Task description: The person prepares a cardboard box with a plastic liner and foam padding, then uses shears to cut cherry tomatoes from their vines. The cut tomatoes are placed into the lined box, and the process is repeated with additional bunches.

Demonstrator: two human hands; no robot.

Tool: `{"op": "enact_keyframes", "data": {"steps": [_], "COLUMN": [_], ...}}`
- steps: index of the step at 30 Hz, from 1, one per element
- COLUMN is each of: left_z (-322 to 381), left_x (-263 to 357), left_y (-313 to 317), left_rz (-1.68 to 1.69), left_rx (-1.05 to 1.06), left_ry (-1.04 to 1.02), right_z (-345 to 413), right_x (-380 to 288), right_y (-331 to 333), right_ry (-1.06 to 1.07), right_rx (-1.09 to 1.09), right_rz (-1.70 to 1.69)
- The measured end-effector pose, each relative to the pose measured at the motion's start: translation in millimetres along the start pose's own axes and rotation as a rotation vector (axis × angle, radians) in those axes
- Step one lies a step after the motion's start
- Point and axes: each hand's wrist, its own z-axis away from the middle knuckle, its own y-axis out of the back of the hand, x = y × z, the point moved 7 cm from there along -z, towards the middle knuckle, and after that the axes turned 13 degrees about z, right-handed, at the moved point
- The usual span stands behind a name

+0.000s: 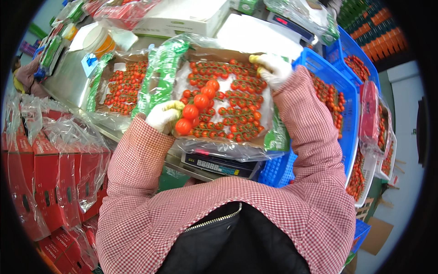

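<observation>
My left hand [165,115], in a white glove with yellowish fingertips, grips a cherry tomato truss [201,101]. The fruit hangs over the near left part of an open cardboard box [195,54], closer to the camera than the rest. Rows of tomato trusses [243,114] lie on white lining inside that box. My right hand [273,70], gloved alike, is at the box's far right corner, its fingertips beside the tomatoes; whether it pinches anything is unclear. Beneath the box is a digital scale [219,166] with a lit red display.
Another filled tomato box [125,89] stands left on the metal table [65,82]. Blue crates [349,118] of tomatoes line the right side. Red cartons [51,174] under clear plastic are stacked at left. A white carton [181,24] and a second scale [291,26] sit beyond. Another person [27,77] is far left.
</observation>
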Motion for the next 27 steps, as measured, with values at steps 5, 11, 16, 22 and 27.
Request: {"op": "enact_keyframes", "data": {"steps": [5,11,16,22,27], "left_z": [-72.9,-140.5,-162.0,-188.3,-154.2], "left_x": [-34.2,-103.9,-118.6,-162.9,-161.1], "left_y": [-57.3,-121.0,-118.1,-78.5,-121.8], "left_rz": [-0.568,-1.456,-1.644,0.094,-0.146], "left_rx": [0.083,0.011,0.134,0.215,0.234], "left_ry": [-0.041,-0.422,-0.832,0.169,0.107], "right_z": [148.2,334.3,419.0,323.3,210.6], "right_x": [64.8,146.0,218.7,240.7,224.9], "right_y": [64.8,84.2,67.1,-7.3,-41.9], "right_ry": [-0.312,-0.686,-0.921,-0.679,-0.847], "right_rx": [0.521,0.678,0.477,-0.104,-0.189], "right_rz": [-0.507,-0.397,-0.292,0.034,0.091]}}
